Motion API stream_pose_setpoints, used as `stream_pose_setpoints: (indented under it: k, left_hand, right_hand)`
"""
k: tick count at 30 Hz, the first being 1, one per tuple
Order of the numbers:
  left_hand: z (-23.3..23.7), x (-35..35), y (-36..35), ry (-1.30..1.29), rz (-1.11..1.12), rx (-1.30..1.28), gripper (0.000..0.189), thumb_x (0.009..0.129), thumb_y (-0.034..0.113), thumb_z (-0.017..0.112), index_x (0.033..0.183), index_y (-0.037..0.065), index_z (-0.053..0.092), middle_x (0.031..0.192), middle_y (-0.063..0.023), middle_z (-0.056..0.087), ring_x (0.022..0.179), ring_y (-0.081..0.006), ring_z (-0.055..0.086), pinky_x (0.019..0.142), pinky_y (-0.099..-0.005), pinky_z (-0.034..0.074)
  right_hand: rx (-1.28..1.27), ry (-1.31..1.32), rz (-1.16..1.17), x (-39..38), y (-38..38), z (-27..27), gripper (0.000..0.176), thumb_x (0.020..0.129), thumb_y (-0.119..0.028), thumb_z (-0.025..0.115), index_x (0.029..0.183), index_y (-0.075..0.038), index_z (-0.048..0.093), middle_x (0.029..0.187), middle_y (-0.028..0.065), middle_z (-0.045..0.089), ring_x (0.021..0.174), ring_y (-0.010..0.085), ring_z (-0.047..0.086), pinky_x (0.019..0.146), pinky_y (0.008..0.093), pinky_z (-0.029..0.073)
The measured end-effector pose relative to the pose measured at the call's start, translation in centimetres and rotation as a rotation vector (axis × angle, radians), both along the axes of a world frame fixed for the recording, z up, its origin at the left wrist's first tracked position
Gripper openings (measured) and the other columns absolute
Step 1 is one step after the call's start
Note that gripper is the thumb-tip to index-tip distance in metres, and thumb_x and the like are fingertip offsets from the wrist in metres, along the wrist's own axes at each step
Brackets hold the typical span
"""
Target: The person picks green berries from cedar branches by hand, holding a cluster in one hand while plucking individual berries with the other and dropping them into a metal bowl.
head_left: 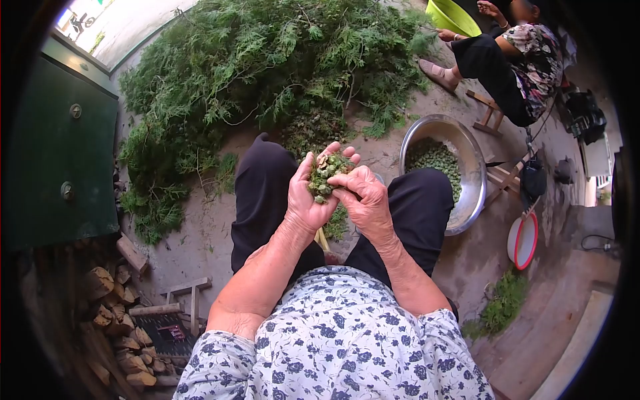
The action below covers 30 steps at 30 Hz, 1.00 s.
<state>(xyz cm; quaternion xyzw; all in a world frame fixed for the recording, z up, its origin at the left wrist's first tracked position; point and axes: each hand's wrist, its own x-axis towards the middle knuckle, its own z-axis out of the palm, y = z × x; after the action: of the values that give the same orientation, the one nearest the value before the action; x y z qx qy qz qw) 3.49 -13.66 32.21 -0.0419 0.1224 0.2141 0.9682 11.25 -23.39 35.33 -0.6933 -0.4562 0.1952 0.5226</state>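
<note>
Cupped with its palm up, my left hand (303, 198) holds a small heap of green cones (321, 181) mixed with bits of leaf and a brown scrap. My right hand (369, 200) reaches in from the right, thumb and forefinger pinched together on a cone at the heap's edge. The fingertips partly hide that cone. Both hands are above my lap, between my knees. Beside my right knee, a wide metal basin (475, 200) contains many loose green cones (437, 159).
A large pile of cut evergreen branches (267, 60) spreads ahead. Another person (510, 67) sits at upper right near a yellow-green basin (453, 19). Split firewood (123, 327) and a dark green cabinet (57, 153) stand left. A red-rimmed basket (523, 240) is at right.
</note>
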Motion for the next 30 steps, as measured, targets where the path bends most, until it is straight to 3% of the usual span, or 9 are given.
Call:
stream_pose_setpoints:
  k: [6,8,9,10,13,17,24,26,30]
  left_hand:
    - [0.0,-0.1,0.2,-0.023,0.028,-0.067,0.045,0.098,0.036,0.032,0.124,0.000,0.043,0.124,-0.0218,0.048,0.118,-0.0350,0.046,0.101,-0.0473,0.039]
    - [-0.2,-0.1,0.2,-0.030,0.025,-0.074,0.046,0.098,0.036,0.032,0.125,0.001,0.043,0.126,-0.0218,0.047,0.119,-0.0351,0.045,0.102,-0.0481,0.038]
    - [-0.2,-0.1,0.2,-0.036,0.023,-0.080,0.047,0.098,0.037,0.033,0.126,0.001,0.043,0.128,-0.0218,0.046,0.121,-0.0352,0.044,0.102,-0.0489,0.037]
    - [-0.2,0.0,0.2,-0.037,0.022,-0.080,0.047,0.098,0.037,0.033,0.126,0.001,0.043,0.128,-0.0218,0.046,0.121,-0.0352,0.044,0.102,-0.0489,0.037]
    - [-0.1,0.0,0.0,-0.011,0.010,-0.015,0.047,0.098,0.037,0.033,0.126,0.001,0.043,0.128,-0.0217,0.047,0.120,-0.0352,0.044,0.102,-0.0501,0.037]
    - [-0.5,0.0,-0.1,0.016,-0.002,-0.002,0.048,0.097,0.038,0.033,0.127,0.002,0.043,0.128,-0.0215,0.047,0.120,-0.0349,0.044,0.101,-0.0508,0.037]
    - [0.0,-0.1,0.1,0.038,0.004,-0.026,0.046,0.097,0.038,0.035,0.125,0.003,0.044,0.128,-0.0211,0.047,0.120,-0.0348,0.044,0.102,-0.0509,0.037]
    - [-0.2,-0.1,0.1,0.024,0.009,-0.038,0.046,0.097,0.037,0.035,0.125,0.002,0.044,0.127,-0.0213,0.047,0.120,-0.0348,0.044,0.101,-0.0509,0.037]
    - [-0.4,0.1,0.2,0.022,0.039,-0.066,0.046,0.097,0.037,0.036,0.125,0.002,0.043,0.126,-0.0220,0.048,0.118,-0.0351,0.046,0.100,-0.0497,0.039]
  right_hand:
    - [-0.034,0.417,-0.066,0.5,-0.7,0.8,0.013,0.080,0.000,0.063,0.093,-0.002,0.064,0.086,0.0048,0.058,0.077,0.0134,0.057,0.067,0.0257,0.047]
    - [0.189,1.295,0.066,0.9,-0.6,1.5,0.010,0.083,-0.003,0.062,0.093,-0.002,0.063,0.088,0.0039,0.058,0.076,0.0116,0.057,0.068,0.0226,0.046]
    - [0.174,1.339,0.084,1.1,-0.6,1.0,0.011,0.083,-0.002,0.061,0.094,-0.002,0.065,0.089,0.0034,0.058,0.077,0.0120,0.057,0.071,0.0225,0.047]
    - [0.174,1.338,0.083,0.9,-0.7,0.7,0.011,0.083,-0.002,0.061,0.094,-0.002,0.065,0.089,0.0034,0.058,0.077,0.0120,0.057,0.071,0.0225,0.047]
    - [0.044,0.264,0.035,-0.3,0.0,0.3,0.019,0.077,0.002,0.064,0.095,-0.004,0.068,0.084,0.0023,0.057,0.076,0.0145,0.056,0.065,0.0239,0.044]
    - [-0.024,0.064,0.028,-1.0,0.3,-0.3,0.026,0.072,0.004,0.066,0.096,-0.006,0.068,0.082,0.0047,0.056,0.078,0.0158,0.056,0.071,0.0255,0.045]
    - [-0.001,0.343,0.008,-0.1,-0.6,0.2,0.022,0.077,0.001,0.065,0.099,-0.002,0.062,0.085,0.0032,0.057,0.076,0.0137,0.056,0.065,0.0244,0.046]
    - [-0.047,0.963,0.048,0.4,-1.0,-0.1,0.021,0.081,-0.001,0.062,0.102,0.000,0.057,0.089,0.0055,0.058,0.072,0.0118,0.056,0.057,0.0219,0.045]
    - [0.177,1.308,0.105,0.5,-1.1,-0.2,0.020,0.084,-0.003,0.061,0.103,-0.002,0.055,0.086,0.0075,0.059,0.069,0.0108,0.057,0.050,0.0199,0.044]
